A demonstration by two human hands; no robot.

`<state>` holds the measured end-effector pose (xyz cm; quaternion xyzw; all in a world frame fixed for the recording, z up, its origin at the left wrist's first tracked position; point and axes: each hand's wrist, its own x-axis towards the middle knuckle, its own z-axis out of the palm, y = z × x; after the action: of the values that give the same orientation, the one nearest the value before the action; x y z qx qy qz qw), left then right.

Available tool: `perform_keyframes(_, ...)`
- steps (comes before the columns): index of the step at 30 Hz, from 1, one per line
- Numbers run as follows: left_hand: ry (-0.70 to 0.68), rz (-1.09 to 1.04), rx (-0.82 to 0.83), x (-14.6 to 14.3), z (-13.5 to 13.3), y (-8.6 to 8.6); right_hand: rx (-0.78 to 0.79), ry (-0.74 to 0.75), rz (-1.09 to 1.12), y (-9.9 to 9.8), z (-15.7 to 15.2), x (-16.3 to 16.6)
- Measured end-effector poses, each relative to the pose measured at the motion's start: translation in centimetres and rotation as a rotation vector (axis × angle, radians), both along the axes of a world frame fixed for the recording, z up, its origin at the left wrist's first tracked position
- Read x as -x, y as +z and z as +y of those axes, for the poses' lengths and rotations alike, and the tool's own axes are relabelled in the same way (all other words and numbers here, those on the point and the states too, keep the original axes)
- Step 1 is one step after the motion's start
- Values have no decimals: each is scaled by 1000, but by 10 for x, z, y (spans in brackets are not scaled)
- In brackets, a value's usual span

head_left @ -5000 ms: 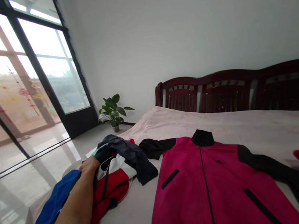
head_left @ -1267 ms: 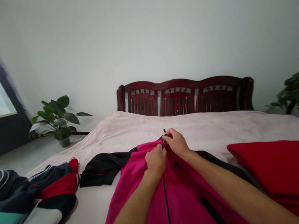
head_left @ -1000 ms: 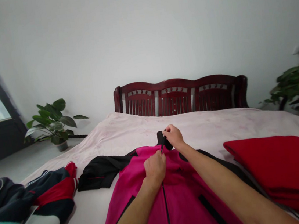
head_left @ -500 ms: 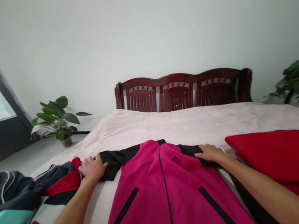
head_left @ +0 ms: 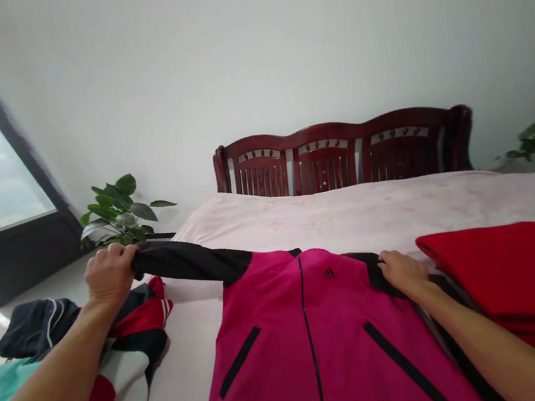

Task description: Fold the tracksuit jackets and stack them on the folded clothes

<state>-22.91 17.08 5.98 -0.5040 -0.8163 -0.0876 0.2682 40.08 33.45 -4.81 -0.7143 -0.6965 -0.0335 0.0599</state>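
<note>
A magenta zip-up jacket (head_left: 279, 351) with black sleeves lies front side up on the pink bedsheet (head_left: 349, 212). My left hand (head_left: 111, 272) is closed round the end of one black sleeve, which stretches out to the left, lifted off the bed. At the other shoulder my right hand (head_left: 404, 271) grips the black sleeve, fingers bent over the cloth. The rest of that sleeve runs down beside the jacket, partly behind my right forearm.
To the left lies a heap of clothes (head_left: 130, 359) in navy, red, white and teal. A folded red cloth (head_left: 511, 272) sits on the right. Behind the bed stand a dark wooden headboard (head_left: 321, 159) and a potted plant (head_left: 122, 211).
My left hand has moved left and up, pulling the sleeve out straight and raising it. My right hand stays at the other shoulder. The view has shifted slightly.
</note>
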Motion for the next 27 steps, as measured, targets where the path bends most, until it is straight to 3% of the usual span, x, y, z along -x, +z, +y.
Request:
perform_keyframes(2,-71,61,152,12,-9,-3,13,12,-23,-5,-8,3)
perform_keyframes(4,-78,27,272,16,-15,-17,-49,43,-52,-11,-20,5)
perform_keyframes(6,-45,-20,316,9,-21,-35,-144,108,-62,-16,-36,5)
perform_keyframes(8,-98,-68,311,-9,-24,-53,-212,195,-25,-23,-57,2)
perform_keyframes(12,-452,-234,303,-80,-25,-86,-130,390,33,-43,-109,0)
perform_keyframes(16,-719,-454,263,-171,-32,-124,-14,434,105,-51,-160,-1)
perform_keyframes(18,-690,-428,285,-210,-41,-144,37,430,189,-45,-180,-5)
perform_keyframes(21,-519,-271,322,-244,-57,-168,83,431,396,-33,-204,-16)
perform_keyframes(24,-467,-163,313,-252,-66,-180,-19,314,735,-28,-221,-35)
perform_keyframes(27,-484,-130,305,-247,-67,-183,-232,-58,1207,-29,-226,-65)
